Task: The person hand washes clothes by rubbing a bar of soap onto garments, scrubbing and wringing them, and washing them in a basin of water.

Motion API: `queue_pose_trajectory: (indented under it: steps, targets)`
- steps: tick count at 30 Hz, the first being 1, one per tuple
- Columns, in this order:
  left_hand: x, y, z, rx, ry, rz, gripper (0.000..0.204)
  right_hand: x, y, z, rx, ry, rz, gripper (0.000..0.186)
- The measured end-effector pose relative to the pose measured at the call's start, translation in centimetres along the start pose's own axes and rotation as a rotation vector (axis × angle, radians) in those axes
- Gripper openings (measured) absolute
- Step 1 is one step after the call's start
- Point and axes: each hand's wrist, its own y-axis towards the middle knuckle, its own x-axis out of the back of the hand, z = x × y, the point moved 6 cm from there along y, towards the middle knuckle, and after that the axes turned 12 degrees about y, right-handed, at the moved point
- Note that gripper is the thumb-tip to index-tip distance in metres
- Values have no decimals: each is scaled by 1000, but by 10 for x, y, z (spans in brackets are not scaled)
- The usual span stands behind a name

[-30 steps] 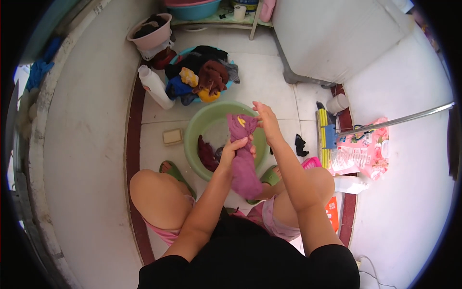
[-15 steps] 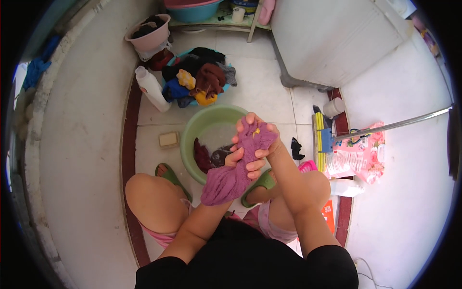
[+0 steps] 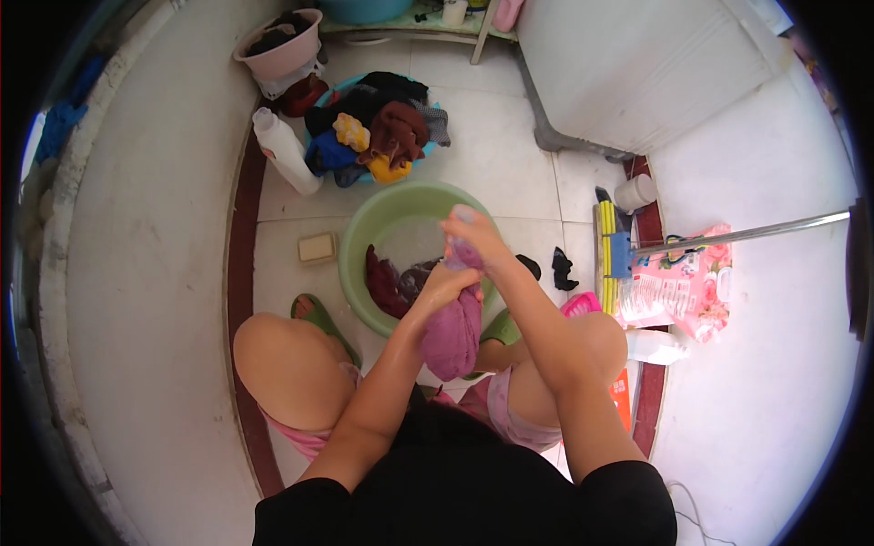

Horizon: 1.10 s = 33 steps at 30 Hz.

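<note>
A purple cloth [image 3: 450, 338] is held in both my hands over a green basin [image 3: 370, 205]. My left hand [image 3: 448, 284] is closed round the cloth, its lower part hanging beneath. My right hand [image 3: 472, 238] grips the upper end, where pale suds show on the cloth and fingers. Dark red and dark wet garments [image 3: 386, 289] lie in shallow water inside the basin.
A blue tub of piled clothes [image 3: 393, 135] stands beyond, beside a white bottle [image 3: 285, 149]. A soap bar [image 3: 317, 247] lies left of the basin. Right are a small black cloth [image 3: 562, 271], a sponge mop [image 3: 617, 255] and a pink floral package [image 3: 692, 287].
The cloth and my hands swung toward me about half a second ago; now my right hand is higher again, the cloth hangs more upright, and suds show at its top.
</note>
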Motion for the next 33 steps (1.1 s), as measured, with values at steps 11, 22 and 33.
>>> queue_pose_trajectory:
  steps: [11, 22, 33]
  targets:
    - [51, 30, 59, -301, 633, -721, 36, -27, 1, -28, 173, -732, -380, 12]
    - [13, -6, -10, -336, -73, 32, 33, -35, -17, 33, 5, -265, -8, 35]
    - [-80, -66, -52, -284, -1269, 1559, 41, -103, -79, 34, -135, 755, 755, 52]
